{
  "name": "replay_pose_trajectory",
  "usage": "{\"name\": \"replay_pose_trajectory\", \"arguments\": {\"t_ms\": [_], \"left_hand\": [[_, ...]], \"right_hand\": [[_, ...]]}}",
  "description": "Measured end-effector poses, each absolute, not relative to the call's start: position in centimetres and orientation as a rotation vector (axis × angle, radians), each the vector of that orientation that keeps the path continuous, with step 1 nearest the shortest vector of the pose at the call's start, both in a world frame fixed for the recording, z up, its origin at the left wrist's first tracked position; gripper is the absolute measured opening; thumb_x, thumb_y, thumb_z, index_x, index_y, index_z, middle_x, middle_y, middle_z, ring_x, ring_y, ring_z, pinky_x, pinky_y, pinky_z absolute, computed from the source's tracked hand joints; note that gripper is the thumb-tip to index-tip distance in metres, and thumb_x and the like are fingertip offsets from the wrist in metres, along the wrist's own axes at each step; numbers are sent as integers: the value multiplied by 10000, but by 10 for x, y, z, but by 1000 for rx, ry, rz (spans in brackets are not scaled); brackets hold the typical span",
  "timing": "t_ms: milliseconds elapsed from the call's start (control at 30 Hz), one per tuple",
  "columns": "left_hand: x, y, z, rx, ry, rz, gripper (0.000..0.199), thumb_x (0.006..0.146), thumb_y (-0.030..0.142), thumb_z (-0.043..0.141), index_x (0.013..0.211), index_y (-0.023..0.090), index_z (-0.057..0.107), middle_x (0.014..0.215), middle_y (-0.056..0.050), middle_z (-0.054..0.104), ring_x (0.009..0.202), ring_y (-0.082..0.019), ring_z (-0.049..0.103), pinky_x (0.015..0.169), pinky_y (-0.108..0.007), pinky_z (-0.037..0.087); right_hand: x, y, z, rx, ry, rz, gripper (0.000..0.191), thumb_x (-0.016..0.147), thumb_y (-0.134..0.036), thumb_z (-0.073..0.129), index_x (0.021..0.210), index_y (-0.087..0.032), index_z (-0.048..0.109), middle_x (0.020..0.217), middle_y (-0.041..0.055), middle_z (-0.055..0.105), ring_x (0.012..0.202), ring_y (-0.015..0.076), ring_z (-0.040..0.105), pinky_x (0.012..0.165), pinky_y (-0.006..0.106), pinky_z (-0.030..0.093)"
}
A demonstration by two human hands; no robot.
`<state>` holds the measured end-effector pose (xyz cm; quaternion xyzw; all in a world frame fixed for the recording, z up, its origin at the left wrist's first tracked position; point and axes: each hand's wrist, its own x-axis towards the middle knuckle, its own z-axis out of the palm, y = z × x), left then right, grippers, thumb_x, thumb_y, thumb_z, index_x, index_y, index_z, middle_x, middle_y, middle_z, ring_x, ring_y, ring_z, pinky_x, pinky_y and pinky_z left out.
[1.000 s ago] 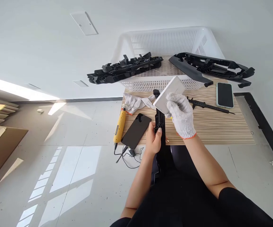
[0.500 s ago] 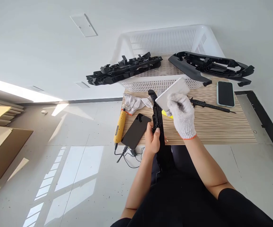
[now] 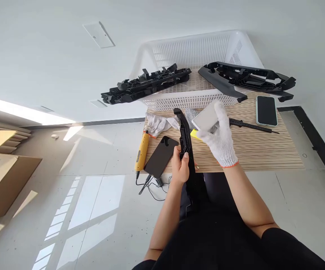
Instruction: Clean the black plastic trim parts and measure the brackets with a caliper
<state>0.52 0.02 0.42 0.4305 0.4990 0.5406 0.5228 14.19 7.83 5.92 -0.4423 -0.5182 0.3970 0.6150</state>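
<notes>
My bare left hand is wrapped round a long black plastic trim part, which stands lengthwise in front of me with its lower end near my lap. My right hand, in a white knit glove with an orange cuff, grips a flat white rectangular pad along its edges. The pad is tilted and held just right of the part's upper end, apart from it. A grey cloth and something yellow lie partly hidden near the pad.
On the striped table are a black caliper, a phone, a black phone, a white glove and a yellow corded tool. Behind, black plastic parts and another black frame rest across a white basket.
My right hand has turned and opened its grip somewhat, moving the pad slightly right, away from the black part. The left hand keeps its hold almost unmoved.
</notes>
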Motion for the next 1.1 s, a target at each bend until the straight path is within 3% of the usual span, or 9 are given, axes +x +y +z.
{"name": "replay_pose_trajectory", "arguments": {"t_ms": [67,167,233,300,433,633,767,933,1100], "left_hand": [[5,0,4,1026,1197,1293,379,947,604,498,969,261,340,530,93,555,393,-146,561,405,-258,451],[6,0,4,1014,1200,1299,379,947,602,505,966,262,338,541,87,573,390,-147,559,402,-263,454],[6,0,4,1016,1202,1302,371,950,598,503,968,262,348,548,79,581,394,-151,562,402,-269,455],[6,0,4,1030,1210,1294,369,951,601,497,964,260,355,548,74,582,399,-157,568,405,-276,457],[6,0,2,1060,1231,1308,371,946,605,491,955,258,361,543,71,575,407,-165,579,423,-288,468],[5,-1,2,1037,1177,1309,354,961,591,482,976,264,348,539,82,572,391,-155,565,408,-277,451],[5,1,3,1036,1189,1293,372,951,603,492,969,263,342,525,92,558,397,-152,572,408,-265,457],[5,1,5,1019,1211,1294,393,942,624,491,964,261,343,524,83,559,409,-166,589,392,-265,447],[6,1,6,1011,1206,1289,388,942,617,499,958,262,344,531,76,568,394,-162,575,381,-265,436]], "right_hand": [[145,77,61,-993,-1238,983,814,633,-387,874,1359,-280,520,1350,82,588,1038,195,660,734,301,602],[147,72,68,-1080,-1074,1165,524,699,-425,827,1141,-234,622,943,30,695,659,138,637,450,234,486],[147,67,75,-1144,-930,1241,318,804,-495,726,907,-215,614,573,-42,545,412,101,471,326,224,336],[145,64,80,-1135,-852,1337,363,850,-569,653,779,-231,540,449,-74,399,315,81,325,281,236,245],[132,72,85,-1027,-1007,1698,425,813,-631,678,770,-238,523,527,-34,503,336,79,339,282,250,228],[119,94,85,-1097,-776,1379,479,850,-724,525,777,-260,432,519,-34,432,377,117,390,328,272,303],[116,88,85,-1062,-881,1475,449,802,-671,648,803,-244,507,523,-31,469,408,129,447,342,270,343],[111,88,80,-1026,-874,1549,441,785,-625,704,763,-255,464,513,-49,441,389,108,394,320,255,313],[119,91,78,-1055,-734,1433,486,824,-691,607,721,-257,413,509,-46,413,377,92,331,320,253,271]]}}
